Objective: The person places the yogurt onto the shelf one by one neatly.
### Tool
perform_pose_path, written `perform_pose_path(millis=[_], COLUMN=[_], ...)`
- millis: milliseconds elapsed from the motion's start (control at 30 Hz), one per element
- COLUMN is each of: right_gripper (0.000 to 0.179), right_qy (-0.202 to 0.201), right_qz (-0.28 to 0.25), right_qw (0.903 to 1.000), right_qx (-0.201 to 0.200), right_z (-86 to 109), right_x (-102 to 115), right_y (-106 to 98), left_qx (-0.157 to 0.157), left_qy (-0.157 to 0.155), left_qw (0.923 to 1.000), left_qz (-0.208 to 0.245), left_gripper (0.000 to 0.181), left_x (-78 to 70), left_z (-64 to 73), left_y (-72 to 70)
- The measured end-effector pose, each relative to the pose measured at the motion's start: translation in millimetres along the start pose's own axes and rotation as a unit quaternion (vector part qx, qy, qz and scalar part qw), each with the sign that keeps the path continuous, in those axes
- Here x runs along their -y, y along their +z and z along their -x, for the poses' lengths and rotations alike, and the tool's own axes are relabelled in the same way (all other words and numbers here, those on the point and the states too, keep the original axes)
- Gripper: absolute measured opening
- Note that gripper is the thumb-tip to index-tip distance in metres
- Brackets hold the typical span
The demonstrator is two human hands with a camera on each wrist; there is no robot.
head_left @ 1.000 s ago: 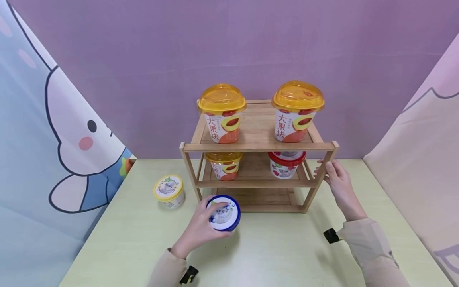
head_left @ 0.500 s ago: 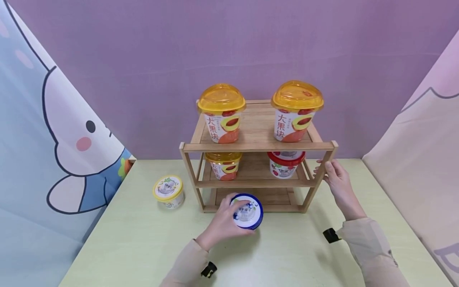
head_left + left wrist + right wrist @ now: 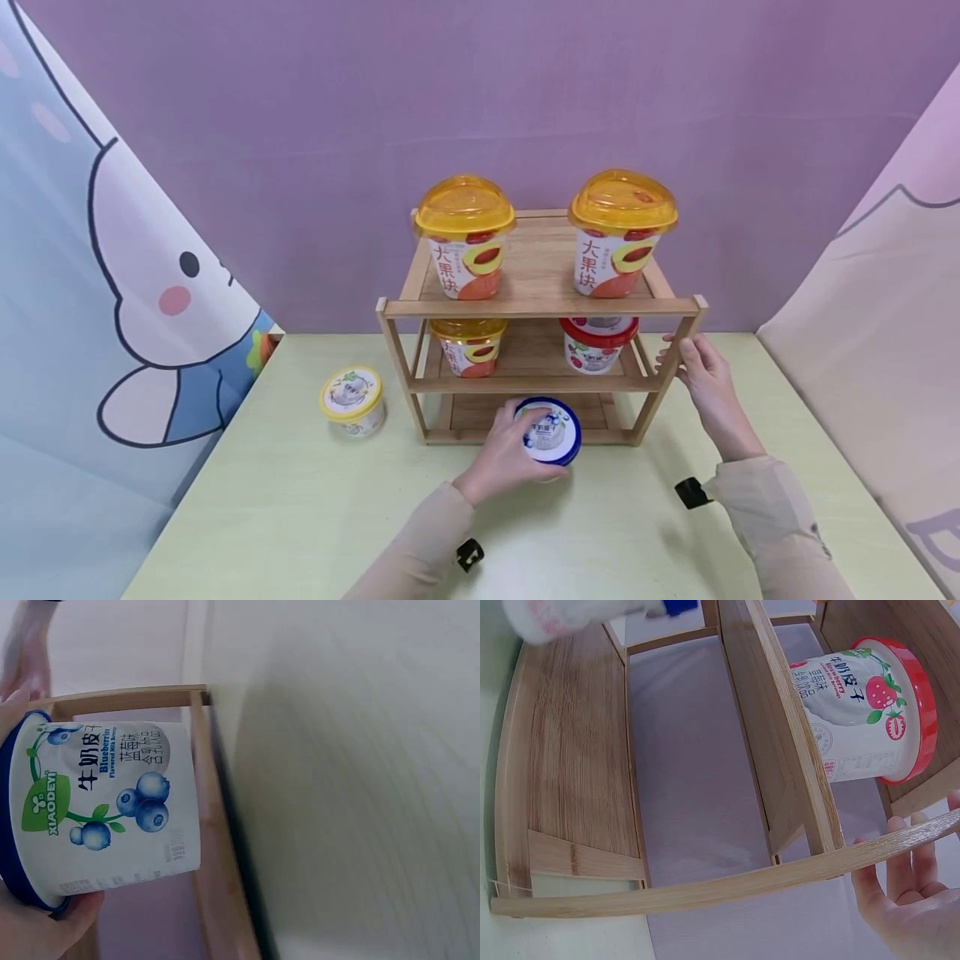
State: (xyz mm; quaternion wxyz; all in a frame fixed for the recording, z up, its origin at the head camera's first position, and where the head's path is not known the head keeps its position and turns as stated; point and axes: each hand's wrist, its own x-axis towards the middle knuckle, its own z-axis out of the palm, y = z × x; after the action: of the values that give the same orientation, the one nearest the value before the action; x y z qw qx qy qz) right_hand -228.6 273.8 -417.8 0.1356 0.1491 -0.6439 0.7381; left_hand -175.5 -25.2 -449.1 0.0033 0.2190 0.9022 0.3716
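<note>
My left hand (image 3: 506, 458) grips a blueberry milk drink cup (image 3: 553, 433) by its blue-rimmed lid, in front of the wooden rack's lowest shelf. Its blueberry print (image 3: 142, 802) faces the left wrist camera. My right hand (image 3: 712, 392) holds the right front post of the wooden rack (image 3: 525, 310), with the thumb in front and fingers behind. A red-lidded strawberry cup (image 3: 862, 712) stands on the middle shelf near that hand. At the left of the same shelf is a yellow-lidded peach cup (image 3: 471, 350).
Two tall cups with orange domed lids, a left one (image 3: 465, 242) and a right one (image 3: 621, 237), stand on the top shelf. A yellow-lidded cup (image 3: 352, 400) sits on the pale green table (image 3: 262, 517), left of the rack. A purple cloth (image 3: 337, 167) hangs behind.
My left hand has carried the blueberry cup to the right and slightly toward the rack, past the rack's middle. The right hand has stayed on the post.
</note>
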Motion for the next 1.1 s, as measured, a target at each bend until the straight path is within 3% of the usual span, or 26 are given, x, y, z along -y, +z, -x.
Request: perform_pose_path(millis=[167,367,467,500,700,867,1100], right_gripper=[0.029,0.029,0.035,0.036,0.02,0.022,0.026], right_qy=[0.002,-0.014,-0.011,0.001,0.008,0.008,0.004], right_qz=[0.029,0.016,0.01,0.035,0.025,0.019,0.028], right_qw=[0.9994,0.9998,0.9998,0.9991,0.9991,0.999,0.9989], right_qx=[-0.021,-0.003,-0.011,-0.025,-0.034,-0.039,-0.037], right_z=[9.0,6.2,6.5,9.5,11.1,10.2,10.6], right_x=[31.9,22.0,24.4,34.2,41.3,37.8,38.6], right_y=[26.2,20.1,21.6,28.3,33.1,32.8,32.2], left_qx=[0.005,0.003,0.002,0.001,0.002,0.015,0.011], left_qy=[-0.013,-0.016,-0.016,-0.015,-0.003,0.0,0.028], left_qw=[0.9999,0.9999,0.9999,0.9999,0.9998,0.9996,0.9995], left_qz=[0.006,0.0,0.001,0.001,-0.021,-0.025,-0.006], left_gripper=[0.079,0.08,0.081,0.081,0.082,0.082,0.088], left_x=[-0.4,-2.9,-4.3,-4.6,-7.2,-10.4,-11.8], left_z=[-12.9,-25.2,-30.6,-32.6,-45.3,-55.0,-67.9], left_y=[12.7,24.8,29.2,30.7,37.0,39.2,44.8])
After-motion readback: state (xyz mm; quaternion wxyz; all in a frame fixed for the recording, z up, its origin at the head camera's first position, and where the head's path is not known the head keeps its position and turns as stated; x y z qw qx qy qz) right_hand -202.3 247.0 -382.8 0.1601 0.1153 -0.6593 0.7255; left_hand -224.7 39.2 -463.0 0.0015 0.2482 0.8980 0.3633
